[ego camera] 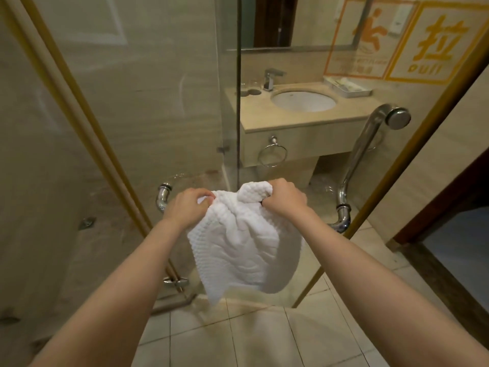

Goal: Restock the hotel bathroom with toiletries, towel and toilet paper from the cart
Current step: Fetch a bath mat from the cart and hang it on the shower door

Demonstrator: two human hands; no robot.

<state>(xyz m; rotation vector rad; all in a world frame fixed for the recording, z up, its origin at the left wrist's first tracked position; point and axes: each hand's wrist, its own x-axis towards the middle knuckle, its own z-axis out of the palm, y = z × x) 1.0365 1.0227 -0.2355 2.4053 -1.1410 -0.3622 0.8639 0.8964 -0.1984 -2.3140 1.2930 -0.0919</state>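
Bathroom floor tiles point(264, 337) below a white waffle-textured towel point(243, 245), bunched between both hands.

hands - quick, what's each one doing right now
Left hand: grips the towel at its top edge.
Right hand: grips the towel's top edge too.

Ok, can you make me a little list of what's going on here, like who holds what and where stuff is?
left hand: grips the towel's top edge
right hand: grips the top edge too
towel: white, hanging down between both hands
towel ring: on the counter front, nothing hanging in it
sink: set in the counter, faucet behind it
tray: on the counter, right of the sink; contents too small to tell
door handle: shiny metal, on the glass door
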